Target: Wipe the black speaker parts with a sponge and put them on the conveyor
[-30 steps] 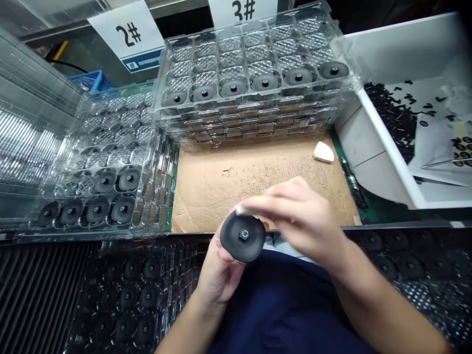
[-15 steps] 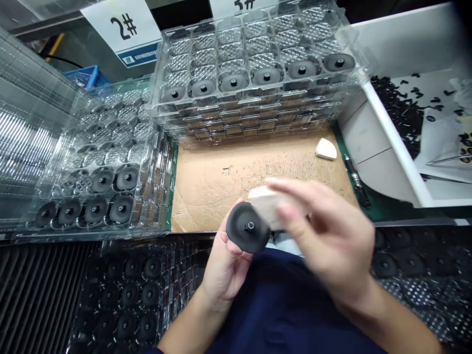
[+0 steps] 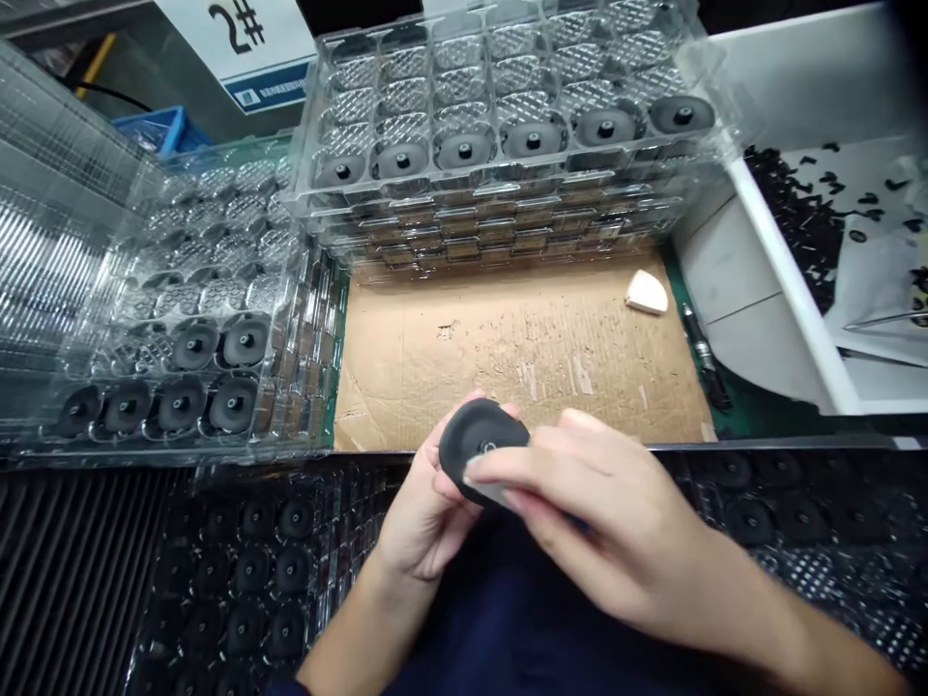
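Note:
My left hand (image 3: 427, 522) is closed around the edge of a dished black round part (image 3: 468, 435) with a small stub at its centre. The part is tilted, its hollow face toward me. My right hand (image 3: 594, 503) pinches a pale block (image 3: 495, 491), mostly hidden by the fingers, against the lower right of the part's face. Another white block (image 3: 647, 292), rounded on one side, lies at the back right of the cardboard sheet (image 3: 406, 358).
Stacked clear trays (image 3: 464, 184) at the back hold similar black parts in their front row. Another tray stack (image 3: 268, 387) stands at left. To the right are a white bin (image 3: 790, 261) with small black pieces and a black pen-like tool (image 3: 703, 353). More filled trays (image 3: 250, 570) sit below the table edge.
My right hand has moved left and down, bringing the pale block from beside the black part onto its face. The left hand still holds the part, now tilted more. The view has shifted slightly.

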`<state>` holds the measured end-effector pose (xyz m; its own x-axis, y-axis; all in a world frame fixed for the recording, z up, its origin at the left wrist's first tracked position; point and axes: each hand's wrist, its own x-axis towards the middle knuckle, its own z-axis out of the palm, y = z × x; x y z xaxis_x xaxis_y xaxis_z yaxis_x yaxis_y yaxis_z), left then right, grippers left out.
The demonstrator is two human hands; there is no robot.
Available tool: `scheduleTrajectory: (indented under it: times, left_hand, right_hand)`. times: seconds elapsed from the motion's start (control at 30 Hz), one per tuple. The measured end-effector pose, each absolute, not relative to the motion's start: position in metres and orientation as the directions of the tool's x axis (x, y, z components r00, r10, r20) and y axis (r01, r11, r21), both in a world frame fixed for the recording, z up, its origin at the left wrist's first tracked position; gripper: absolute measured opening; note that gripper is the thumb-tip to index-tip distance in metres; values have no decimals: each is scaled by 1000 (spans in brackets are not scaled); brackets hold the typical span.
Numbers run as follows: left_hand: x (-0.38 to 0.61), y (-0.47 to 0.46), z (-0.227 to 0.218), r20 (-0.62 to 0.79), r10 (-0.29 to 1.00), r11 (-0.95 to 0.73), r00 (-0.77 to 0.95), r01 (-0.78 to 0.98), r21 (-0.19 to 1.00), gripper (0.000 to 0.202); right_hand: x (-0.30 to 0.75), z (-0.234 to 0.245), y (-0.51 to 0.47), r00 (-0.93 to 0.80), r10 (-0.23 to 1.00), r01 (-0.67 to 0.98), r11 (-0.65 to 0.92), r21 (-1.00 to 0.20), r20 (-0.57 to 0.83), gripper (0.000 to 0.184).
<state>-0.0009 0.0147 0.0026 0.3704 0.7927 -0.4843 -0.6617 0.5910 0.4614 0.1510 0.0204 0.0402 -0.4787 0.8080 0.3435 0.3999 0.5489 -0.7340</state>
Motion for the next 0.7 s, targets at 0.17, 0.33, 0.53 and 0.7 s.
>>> scheduleTrajectory:
  times: [0.17,0.33,0.53,0.7]
  left_hand:
    - [-1,13,-1,-501,778,607,380,-660,443,63]
    - [1,12,3,-455,803,585,386,-660,472,58]
    - [-11,9,-5,-334,806,592,489,-693,412,51]
    - [-10,12,-6,-356,789,613,500,-679,403,51]
  right_hand:
    - [163,50,15,-361,895,684,445,-578,261,25]
    - [158,44,45,-514,734,520,678,-519,444,35]
    - [178,-25,43,-192,970,664,240,-708,149,30]
    - [177,-77,9,-284,955,579,103,-809,-81,26]
